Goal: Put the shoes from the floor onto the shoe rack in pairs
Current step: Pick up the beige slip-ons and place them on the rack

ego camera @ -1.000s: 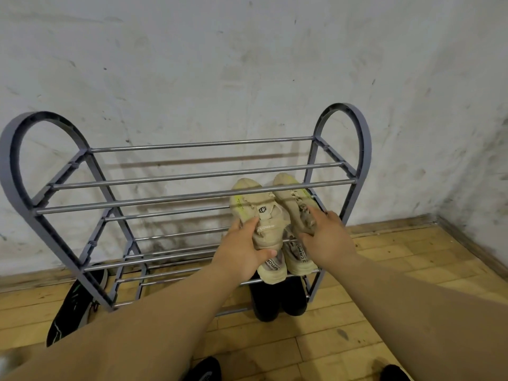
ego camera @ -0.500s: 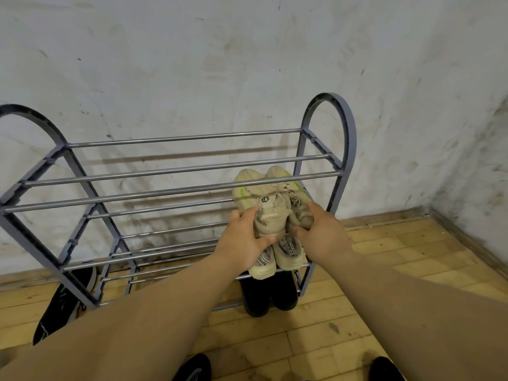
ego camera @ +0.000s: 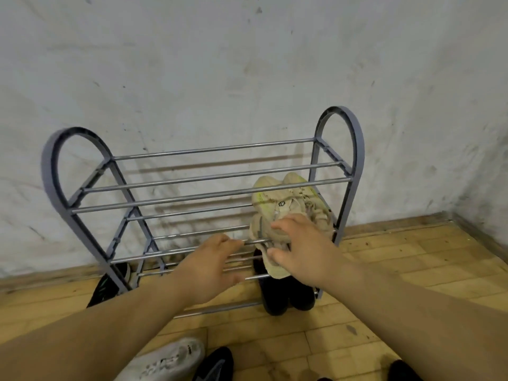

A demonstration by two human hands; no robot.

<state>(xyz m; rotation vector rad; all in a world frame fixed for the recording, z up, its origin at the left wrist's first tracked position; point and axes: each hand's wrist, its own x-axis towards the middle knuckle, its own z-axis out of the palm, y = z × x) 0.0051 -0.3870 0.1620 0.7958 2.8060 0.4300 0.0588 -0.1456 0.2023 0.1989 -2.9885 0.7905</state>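
Sneakers on the middle tier, more waiting on the floor

Beige sneakers (ego camera: 277, 204) lie side by side on the middle tier of the shoe rack (ego camera: 354, 144), at its right end, toes to the wall and heels jutting over the front rail. The right hand (ego camera: 305, 251) rests on those heels with fingers spread and uncurled — touching, not gripping. The left hand (ego camera: 209, 270) hovers just beside them over the rails, fingers relaxed, holding nothing. A black pair (ego camera: 286, 295) sits on the bottom tier directly underneath.

The coming move likely turns on what lies nearest the person: a white sneaker (ego camera: 170, 358) and a black shoe (ego camera: 217, 364) on the wooden floor, below both hands and toward the left arm, so the left hand is nearer. The white sneaker's long axis slants up toward the rack. No mate for it is visible.

A small round logo on one beige tongue and dark lettering on the white sneaker are too blurred to read.
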